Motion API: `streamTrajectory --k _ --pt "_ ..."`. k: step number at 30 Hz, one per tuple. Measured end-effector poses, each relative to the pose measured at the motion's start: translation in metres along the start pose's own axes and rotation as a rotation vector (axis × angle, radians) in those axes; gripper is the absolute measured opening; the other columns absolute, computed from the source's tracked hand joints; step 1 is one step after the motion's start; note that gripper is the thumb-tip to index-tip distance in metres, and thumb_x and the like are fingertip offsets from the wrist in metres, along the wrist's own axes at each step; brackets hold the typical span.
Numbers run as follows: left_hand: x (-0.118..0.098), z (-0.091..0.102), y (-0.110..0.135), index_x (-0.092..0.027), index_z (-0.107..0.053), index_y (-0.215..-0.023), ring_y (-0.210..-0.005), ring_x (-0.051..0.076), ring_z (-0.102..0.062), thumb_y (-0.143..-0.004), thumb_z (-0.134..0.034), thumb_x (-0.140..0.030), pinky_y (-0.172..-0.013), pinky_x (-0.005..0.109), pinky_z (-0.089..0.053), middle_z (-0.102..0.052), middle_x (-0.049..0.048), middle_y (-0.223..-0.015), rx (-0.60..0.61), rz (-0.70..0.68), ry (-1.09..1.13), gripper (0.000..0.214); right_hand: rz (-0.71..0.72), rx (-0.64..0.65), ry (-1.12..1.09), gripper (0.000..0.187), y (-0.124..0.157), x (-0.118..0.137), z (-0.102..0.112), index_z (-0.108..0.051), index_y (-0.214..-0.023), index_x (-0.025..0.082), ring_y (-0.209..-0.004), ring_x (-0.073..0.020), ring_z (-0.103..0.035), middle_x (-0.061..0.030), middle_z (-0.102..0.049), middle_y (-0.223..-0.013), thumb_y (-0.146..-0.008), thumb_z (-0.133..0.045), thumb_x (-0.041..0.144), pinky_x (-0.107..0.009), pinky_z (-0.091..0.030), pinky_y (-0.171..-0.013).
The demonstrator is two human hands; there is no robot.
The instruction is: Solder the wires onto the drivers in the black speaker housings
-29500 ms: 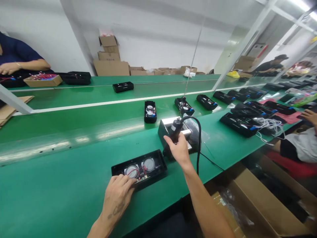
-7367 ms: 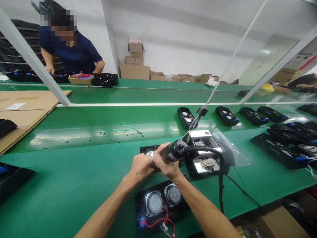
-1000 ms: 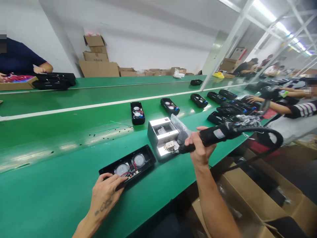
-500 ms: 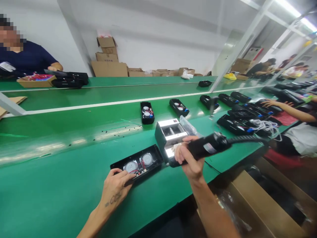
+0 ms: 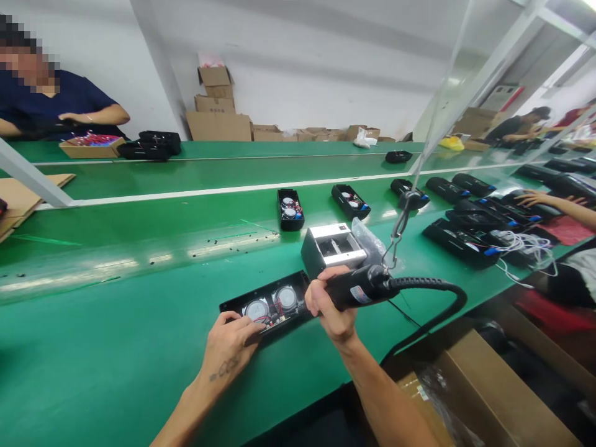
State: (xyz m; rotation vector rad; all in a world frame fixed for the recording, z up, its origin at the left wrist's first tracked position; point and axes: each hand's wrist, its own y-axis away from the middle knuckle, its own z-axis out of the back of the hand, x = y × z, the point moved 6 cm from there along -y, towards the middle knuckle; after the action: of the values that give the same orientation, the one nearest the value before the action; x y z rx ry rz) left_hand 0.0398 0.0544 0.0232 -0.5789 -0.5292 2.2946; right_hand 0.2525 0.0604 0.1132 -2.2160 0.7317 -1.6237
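An open black speaker housing [image 5: 265, 307] lies on the green conveyor belt, with two round speakers and red wires inside. My left hand [image 5: 230, 339] grips its near edge, fingers over the rim beside the left speaker. My right hand [image 5: 328, 304] is closed around a black electric screwdriver [image 5: 356, 292] with a coiled black cable. Its tip is hidden behind my fingers, right next to the housing's right end. A wire hook [image 5: 395, 236] hangs from a thin line above the screwdriver. Just beyond my right hand stands a silver metal box [image 5: 333, 245].
Small black screws [image 5: 233, 241] are scattered on the belt. Several more black housings [image 5: 350, 202] stand farther along it. A co-worker's hand [image 5: 535, 198] works at the right, and another person sits far left. A cardboard box [image 5: 488, 391] lies below the belt's near edge.
My right hand has carried the screwdriver leftward, closer to the housing, and its cable now arcs to the right. My left hand stays on the housing. The view has shifted slightly.
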Motion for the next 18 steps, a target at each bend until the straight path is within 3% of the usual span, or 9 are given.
streamTrajectory --k 18 --pt "0.0039 -0.0033 -0.0011 -0.028 -0.075 -0.098 -0.071 0.017 -0.067 -0.093 -0.062 -0.017 -0.08 0.036 -0.049 -0.078 -0.0029 -0.08 0.025 0.014 0.039 0.018 -0.015 0.015 0.045 0.02 0.0015 -0.0046 -0.001 -0.051 -0.105 0.027 -0.043 -0.0097 -0.046 0.0121 -0.045 -0.057 -0.097 -0.069 0.032 -0.024 -0.041 -0.044"
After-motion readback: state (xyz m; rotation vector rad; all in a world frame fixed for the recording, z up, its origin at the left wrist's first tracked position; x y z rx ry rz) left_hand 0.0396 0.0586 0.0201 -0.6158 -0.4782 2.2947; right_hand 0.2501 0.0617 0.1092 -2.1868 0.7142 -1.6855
